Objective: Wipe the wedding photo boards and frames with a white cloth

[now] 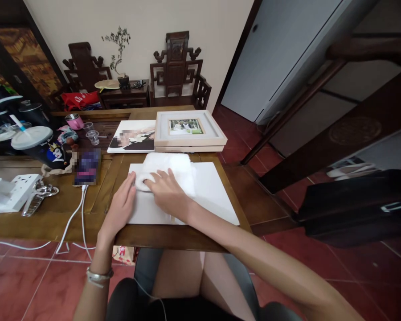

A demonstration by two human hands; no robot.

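A flat white board lies near the table's front edge. My left hand rests at the board's left edge, its fingers stretched out together and holding nothing. On top of the board is a fluffy white cloth, bunched up at its left side. My right hand presses down on this cloth, fingers curled over the bunched part near the board's left side. The cloth and hand cover part of the board's surface.
Behind the board are a photo print and stacked pale frames. To the left lie a phone with white cables, a power strip, a clear clip and a lidded cup. A wooden chair stands beyond.
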